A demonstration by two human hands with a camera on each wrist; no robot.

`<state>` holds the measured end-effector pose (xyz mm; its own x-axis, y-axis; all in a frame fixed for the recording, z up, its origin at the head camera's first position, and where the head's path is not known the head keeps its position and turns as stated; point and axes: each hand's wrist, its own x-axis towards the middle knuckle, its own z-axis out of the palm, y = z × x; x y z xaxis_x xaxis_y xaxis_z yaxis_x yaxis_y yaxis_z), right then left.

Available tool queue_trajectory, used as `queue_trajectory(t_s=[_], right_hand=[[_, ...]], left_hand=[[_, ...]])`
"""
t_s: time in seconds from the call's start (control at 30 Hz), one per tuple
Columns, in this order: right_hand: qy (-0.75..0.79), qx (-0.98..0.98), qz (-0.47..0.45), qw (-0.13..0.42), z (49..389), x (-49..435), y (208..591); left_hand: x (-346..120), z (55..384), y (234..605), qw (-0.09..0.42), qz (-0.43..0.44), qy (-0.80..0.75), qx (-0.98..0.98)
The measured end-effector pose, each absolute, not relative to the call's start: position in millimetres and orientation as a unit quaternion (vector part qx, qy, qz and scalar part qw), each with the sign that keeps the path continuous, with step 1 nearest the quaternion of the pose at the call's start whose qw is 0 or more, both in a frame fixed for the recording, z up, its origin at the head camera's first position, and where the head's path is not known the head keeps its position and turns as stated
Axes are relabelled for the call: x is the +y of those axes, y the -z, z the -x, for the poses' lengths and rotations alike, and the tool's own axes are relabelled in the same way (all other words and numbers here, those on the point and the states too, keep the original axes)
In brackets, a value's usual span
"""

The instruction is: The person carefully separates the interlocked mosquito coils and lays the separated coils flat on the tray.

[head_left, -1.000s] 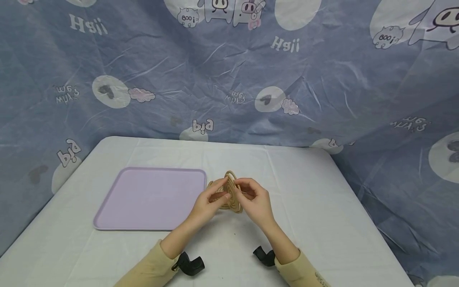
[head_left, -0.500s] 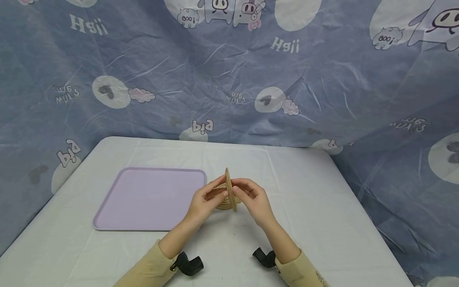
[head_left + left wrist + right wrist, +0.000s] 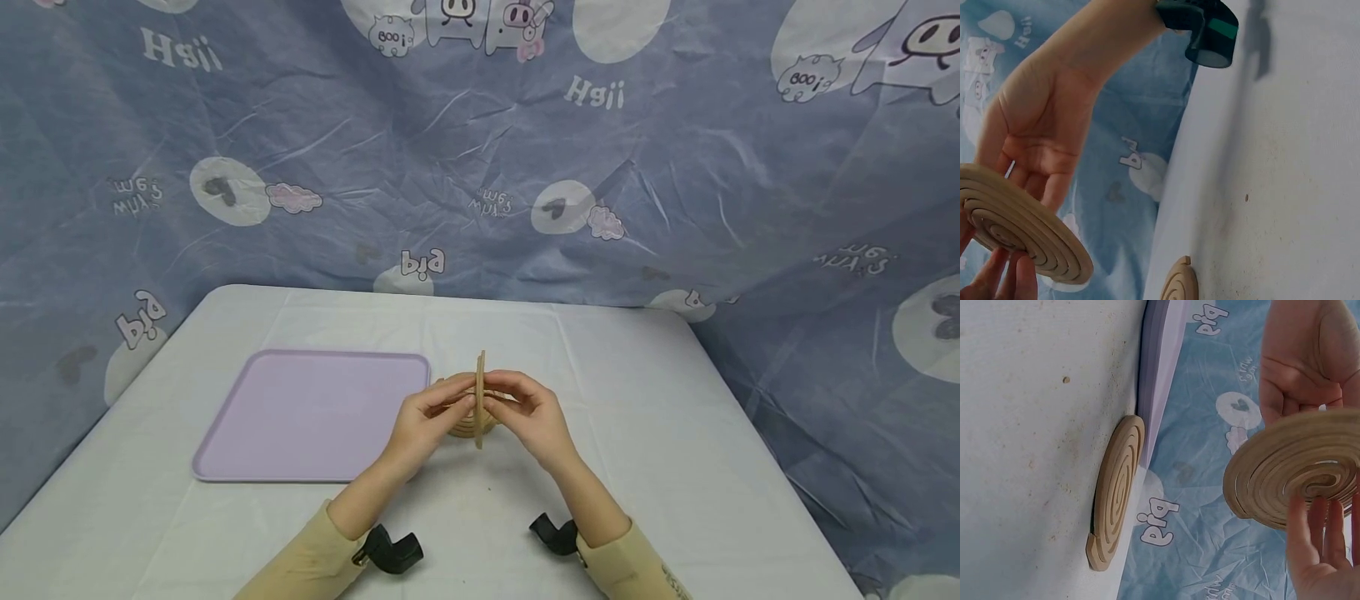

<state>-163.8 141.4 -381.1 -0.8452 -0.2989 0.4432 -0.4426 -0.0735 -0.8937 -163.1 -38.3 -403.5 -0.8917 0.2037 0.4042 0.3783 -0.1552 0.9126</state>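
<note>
Between both hands, a tan spiral mosquito coil [image 3: 480, 400] is held upright, edge-on in the head view. My left hand [image 3: 420, 425] pinches it from the left side, and my right hand [image 3: 534, 421] from the right. Its rings show in the left wrist view, where the coil [image 3: 1022, 228] crosses the lower left corner. In the right wrist view the held coil [image 3: 1272, 469] tilts across the right side, with fingertips on its face. A second coil [image 3: 1119, 494] lies flat on the table below the hands, partly hidden in the head view.
A flat lilac tray [image 3: 307, 417] lies left of the hands on the white-covered table [image 3: 637, 450]. Small brown crumbs are scattered on the cloth near the lying coil. A blue printed curtain [image 3: 480, 167] hangs behind the table.
The held coil has turned from showing its spiral face at a slant to standing edge-on. Both hands keep their grip on it, and the left hand has shifted slightly left.
</note>
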Motion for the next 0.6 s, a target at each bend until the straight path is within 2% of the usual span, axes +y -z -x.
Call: queue_trajectory(t_s=[0.2,0.6], right_hand=[[-0.684,-0.669,-0.290,0.041,164.3,142.2,380.2],[-0.696,-0.644,-0.316,0.021,166.9,143.8,384.0]], left_hand=[[-39.3,163.0,403.5,0.075,0.246,0.728,-0.636],[-38.8,163.0,403.5,0.082,0.212,0.740,-0.633]])
